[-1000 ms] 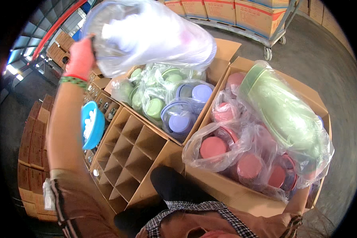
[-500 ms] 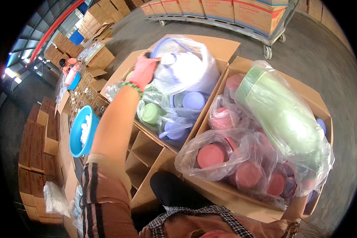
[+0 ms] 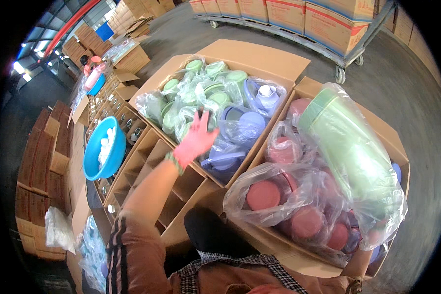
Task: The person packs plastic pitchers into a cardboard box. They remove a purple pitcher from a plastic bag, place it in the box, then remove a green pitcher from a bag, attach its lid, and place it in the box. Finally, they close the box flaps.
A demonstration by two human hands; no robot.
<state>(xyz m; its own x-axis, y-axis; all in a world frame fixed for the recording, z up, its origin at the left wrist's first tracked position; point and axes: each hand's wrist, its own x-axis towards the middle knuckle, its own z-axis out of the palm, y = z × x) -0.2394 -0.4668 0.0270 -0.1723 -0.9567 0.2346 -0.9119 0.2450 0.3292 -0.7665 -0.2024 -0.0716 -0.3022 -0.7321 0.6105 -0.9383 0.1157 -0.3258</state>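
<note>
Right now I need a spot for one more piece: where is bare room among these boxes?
The cardboard divider box under the left hand has empty cells, between the blue bowl and the box of green and purple containers. That box and the box of pink lids, with the green stack atop, are crowded with bags.

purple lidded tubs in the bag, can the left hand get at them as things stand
Probably yes. The left hand hovers open right beside the purple lidded tubs in the open carton, with nothing between them. Only their clear plastic bag covers them, so it would grip through the film.
</note>
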